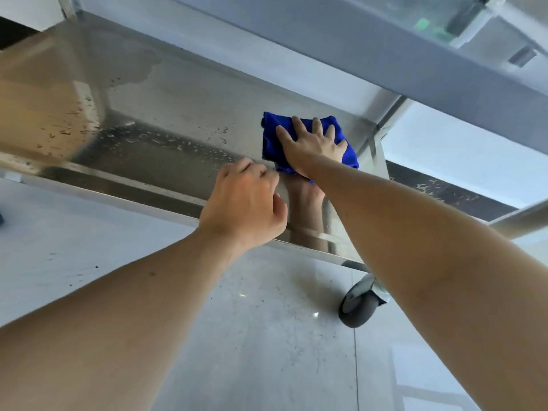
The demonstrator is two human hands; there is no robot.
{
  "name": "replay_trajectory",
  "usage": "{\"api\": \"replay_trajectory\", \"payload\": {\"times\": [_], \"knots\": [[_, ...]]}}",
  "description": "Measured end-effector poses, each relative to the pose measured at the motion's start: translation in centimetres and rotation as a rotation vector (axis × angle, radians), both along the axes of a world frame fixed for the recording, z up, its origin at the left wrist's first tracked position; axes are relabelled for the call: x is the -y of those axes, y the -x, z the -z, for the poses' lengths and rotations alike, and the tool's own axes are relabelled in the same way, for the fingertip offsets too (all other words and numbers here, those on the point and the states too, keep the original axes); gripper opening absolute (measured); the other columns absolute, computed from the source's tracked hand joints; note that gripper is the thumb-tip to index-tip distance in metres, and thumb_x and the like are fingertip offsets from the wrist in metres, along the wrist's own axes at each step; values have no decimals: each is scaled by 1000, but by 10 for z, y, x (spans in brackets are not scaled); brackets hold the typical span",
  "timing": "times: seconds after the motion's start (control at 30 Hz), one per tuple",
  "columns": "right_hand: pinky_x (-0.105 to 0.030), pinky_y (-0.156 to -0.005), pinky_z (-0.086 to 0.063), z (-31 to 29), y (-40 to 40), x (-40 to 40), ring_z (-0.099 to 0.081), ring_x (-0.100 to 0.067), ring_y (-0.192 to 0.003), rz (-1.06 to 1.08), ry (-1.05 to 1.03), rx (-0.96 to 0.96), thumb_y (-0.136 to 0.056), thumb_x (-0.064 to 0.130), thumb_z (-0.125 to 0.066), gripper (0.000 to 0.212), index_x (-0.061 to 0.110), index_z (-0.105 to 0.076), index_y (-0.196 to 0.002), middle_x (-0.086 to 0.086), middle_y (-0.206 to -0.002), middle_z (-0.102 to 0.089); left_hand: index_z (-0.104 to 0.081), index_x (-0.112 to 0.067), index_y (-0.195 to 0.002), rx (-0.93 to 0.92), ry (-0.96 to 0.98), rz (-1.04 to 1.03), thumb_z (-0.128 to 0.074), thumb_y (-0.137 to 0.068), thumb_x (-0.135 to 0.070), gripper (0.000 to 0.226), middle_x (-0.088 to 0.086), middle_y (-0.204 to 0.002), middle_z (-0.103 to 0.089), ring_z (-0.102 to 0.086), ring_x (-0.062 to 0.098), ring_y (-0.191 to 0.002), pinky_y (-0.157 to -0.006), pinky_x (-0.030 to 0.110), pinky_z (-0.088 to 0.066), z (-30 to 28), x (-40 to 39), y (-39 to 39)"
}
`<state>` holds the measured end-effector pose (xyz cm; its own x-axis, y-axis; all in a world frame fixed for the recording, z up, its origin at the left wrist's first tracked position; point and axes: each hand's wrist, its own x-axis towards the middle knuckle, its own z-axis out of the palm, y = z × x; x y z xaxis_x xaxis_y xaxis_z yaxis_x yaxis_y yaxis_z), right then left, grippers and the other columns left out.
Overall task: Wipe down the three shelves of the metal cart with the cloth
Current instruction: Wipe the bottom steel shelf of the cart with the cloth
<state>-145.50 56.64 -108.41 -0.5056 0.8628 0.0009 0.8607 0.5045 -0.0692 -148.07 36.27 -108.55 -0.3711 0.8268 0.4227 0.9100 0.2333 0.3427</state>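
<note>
While flat on blue cloth (308, 140), right hand (311, 145); no legible writing.

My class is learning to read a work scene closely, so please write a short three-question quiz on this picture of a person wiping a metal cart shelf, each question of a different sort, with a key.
1. True or false: the right hand presses the blue cloth flat on the bottom shelf.
2. Multiple choice: the left hand is A) holding a spray bottle, B) at the shelf's front rim, fingers curled, C) on the caster wheel.
3. Fill in: the water droplets lie to the ______ of the cloth.

Key: 1 true; 2 B; 3 left.
</note>
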Motion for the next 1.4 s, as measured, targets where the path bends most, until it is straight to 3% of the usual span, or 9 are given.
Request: {"api": "replay_trajectory", "payload": {"times": [0.17, 0.3, 0.6, 0.77, 0.9, 1.13, 1.27, 1.4], "knots": [[-62, -114, -12, 0, -26, 42, -13, -34, -149, -71, 9, 16, -86, 75, -12, 72, 48, -24, -152, -1, -165, -21, -63, -10, -93, 144, -165, 23, -45, -85, -30, 27, 5, -93, -63, -52, 26, -97, -87, 41, -45, 1, 3, 2], [-60, -117, -10, 1, -56, 77, -6, -32, -153, -107, 22, 39, -76, 78, 5, 85, 50, -17, -153, 1, -168, -12, -61, -9, -92, 212, -257, 2, -51, -87, -27, 21, 9, -96, -63, -52, 29, -96, -87, 43, -46, -1, 3, 0], [-55, -120, -3, -3, -113, 140, -2, -28, -154, -121, 59, 21, -83, 79, 1, 76, 54, -12, -153, 5, -169, -9, -66, -9, -96, 316, -248, -1, -46, -88, -38, 37, 7, -99, -65, -53, 29, -97, -87, 40, -44, -5, 4, 1], [-55, -120, -2, -1, -122, 179, 0, -30, -153, -165, 7, 13, -90, 79, -6, 70, 51, -8, -154, 1, -169, -9, -66, -11, -101, 420, -232, -4, -49, -91, -35, 31, 5, -103, -65, -52, 26, -103, -88, 30, -39, -9, 5, 5], [-57, -120, 1, 2, -107, 196, 3, -33, -153, -165, 4, 50, -90, 79, -6, 71, 49, -4, -155, -1, -170, -4, -67, -11, -108, 506, -238, -23, -50, -94, -32, 30, 6, -108, -66, -52, 26, -106, -90, 31, -40, -17, 10, 15], [-63, -119, -2, -1, -46, 197, -3, -42, -151, -285, -33, 127, -79, 88, 4, 90, 42, -3, -156, -10, -168, -7, -67, -13, -111, 256, -84, -276, -40, -90, -45, 47, 10, -101, -71, -57, 34, -98, -90, 44, -44, -7, 47, 88], [-64, -118, 0, -2, -7, 179, 0, -40, -151, -260, 35, 92, -77, 91, -2, 90, 45, -9, -155, -7, -168, -7, -68, -16, -109, 161, -59, -342, -43, -87, -45, 45, 10, -101, -71, -57, 36, -100, -87, 46, -45, -7, 60, 113], [-64, -118, 3, 0, 32, 149, 4, -40, -152, -202, 50, 105, -77, 92, -7, 90, 46, -9, -155, -5, -169, -4, -70, -16, -108, 65, -12, -390, -44, -86, -44, 44, 9, -106, -72, -57, 34, -106, -95, 48, -43, -4, 79, 144]]}}
